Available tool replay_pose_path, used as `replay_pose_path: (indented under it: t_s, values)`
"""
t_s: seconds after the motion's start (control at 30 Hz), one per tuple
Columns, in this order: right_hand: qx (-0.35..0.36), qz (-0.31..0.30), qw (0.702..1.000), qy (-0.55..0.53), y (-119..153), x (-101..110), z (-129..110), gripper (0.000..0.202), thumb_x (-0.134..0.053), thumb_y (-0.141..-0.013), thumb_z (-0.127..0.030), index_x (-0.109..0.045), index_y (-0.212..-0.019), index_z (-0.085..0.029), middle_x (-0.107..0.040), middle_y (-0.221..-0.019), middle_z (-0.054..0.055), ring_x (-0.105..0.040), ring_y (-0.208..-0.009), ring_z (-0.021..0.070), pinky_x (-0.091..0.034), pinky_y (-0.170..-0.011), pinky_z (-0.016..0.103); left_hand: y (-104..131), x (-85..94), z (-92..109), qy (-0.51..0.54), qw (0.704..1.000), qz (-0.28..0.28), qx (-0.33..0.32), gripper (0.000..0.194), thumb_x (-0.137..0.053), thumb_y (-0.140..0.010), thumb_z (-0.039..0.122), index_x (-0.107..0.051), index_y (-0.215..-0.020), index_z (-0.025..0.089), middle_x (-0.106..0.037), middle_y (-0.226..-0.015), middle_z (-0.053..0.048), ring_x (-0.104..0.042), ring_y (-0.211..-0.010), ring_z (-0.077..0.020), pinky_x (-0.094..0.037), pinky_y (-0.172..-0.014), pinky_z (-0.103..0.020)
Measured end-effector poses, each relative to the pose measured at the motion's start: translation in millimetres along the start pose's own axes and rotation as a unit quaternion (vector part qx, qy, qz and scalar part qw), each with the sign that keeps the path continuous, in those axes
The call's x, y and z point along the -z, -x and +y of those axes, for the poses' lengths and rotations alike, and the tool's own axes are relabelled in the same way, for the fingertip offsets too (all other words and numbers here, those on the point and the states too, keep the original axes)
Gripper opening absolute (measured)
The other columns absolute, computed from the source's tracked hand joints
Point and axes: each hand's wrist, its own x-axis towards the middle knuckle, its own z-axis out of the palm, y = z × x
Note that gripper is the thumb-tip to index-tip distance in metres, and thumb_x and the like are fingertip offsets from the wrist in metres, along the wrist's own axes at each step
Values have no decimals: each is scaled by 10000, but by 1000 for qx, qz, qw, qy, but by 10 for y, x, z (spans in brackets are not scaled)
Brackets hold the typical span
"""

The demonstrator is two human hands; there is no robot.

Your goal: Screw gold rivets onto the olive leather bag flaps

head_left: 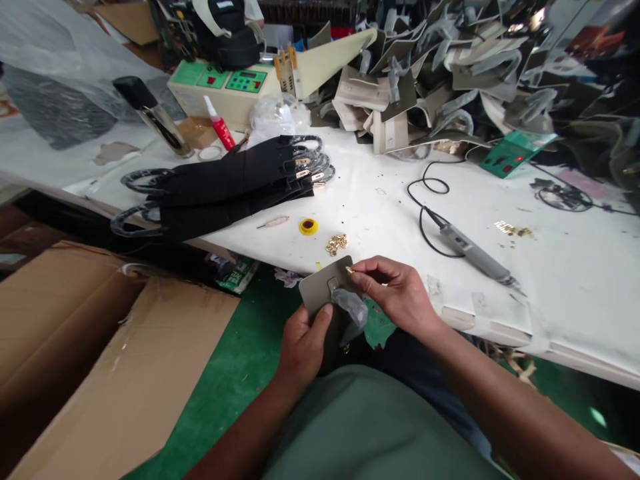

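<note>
My left hand [303,340] grips the lower edge of a grey-brown bag panel [320,288], thumb on top, just off the table's front edge. A handle wrapped in clear plastic [351,307] hangs from the panel. At the panel's upper right corner, my right hand [395,290] pinches a small gold metal fitting [349,270] between thumb and forefinger. How the fitting sits against the panel is too small to tell. Just beyond on the table lies a little heap of gold rings [337,244], with a round yellow container [309,227] and a thin pointed tool [273,222] near it.
Black bag panels [235,180] with wrapped handles lie stacked left. An electric screwdriver [473,252] trails its cord to a green box [517,153]. Grey-brown panels [395,93] pile up behind. A machine [225,87] stands back left; an open carton [165,333] is below.
</note>
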Motion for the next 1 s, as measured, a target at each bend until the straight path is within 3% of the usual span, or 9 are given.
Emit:
replay_pose_path:
  t_s: [0.2, 0.33, 0.57, 0.77, 1.0]
  values:
    - [77, 26, 996, 39, 297, 57, -61, 115, -729, -920, -360, -776, -945, -257, -751, -940, 52, -699, -884, 227, -561, -790, 369, 53, -223, 104, -86, 991, -35, -95, 378, -603, -986, 407, -720, -1276, 196, -771, -1191, -60, -695, -1090, -258, -521, -953, -313]
    - [80, 73, 993, 55, 378, 185, 23, 91, -749, -902, -330, -769, -907, -242, -728, -901, 41, -676, -834, 197, -533, -743, 327, 95, -335, 132, -136, 980, -46, -138, 357, -590, -997, 370, -717, -1292, 212, -772, -1186, -58, -695, -1084, -251, -513, -945, -301]
    - [4, 81, 997, -7, 542, 289, 38, 143, -753, -894, -378, -774, -911, -238, -727, -914, 29, -669, -841, 195, -521, -763, 323, 158, -456, 137, -181, 972, -52, -141, 359, -575, -1006, 390, -719, -1272, 199, -779, -1154, -56, -702, -1029, -234, -514, -901, -283]
    - [33, 114, 993, 1, 599, 306, 74, 116, -767, -881, -356, -784, -879, -241, -720, -887, 34, -668, -854, 199, -534, -788, 324, 213, -558, 213, -182, 971, -44, -149, 318, -608, -977, 366, -754, -1196, 188, -790, -1091, -59, -707, -980, -243, -521, -864, -286]
    - [16, 99, 994, 37, 635, 367, 75, 127, -755, -883, -366, -765, -852, -242, -724, -862, 31, -671, -813, 201, -518, -718, 315, 260, -596, 219, -200, 964, -57, -167, 295, -589, -987, 338, -754, -1193, 206, -782, -1085, -62, -704, -968, -237, -522, -864, -291]
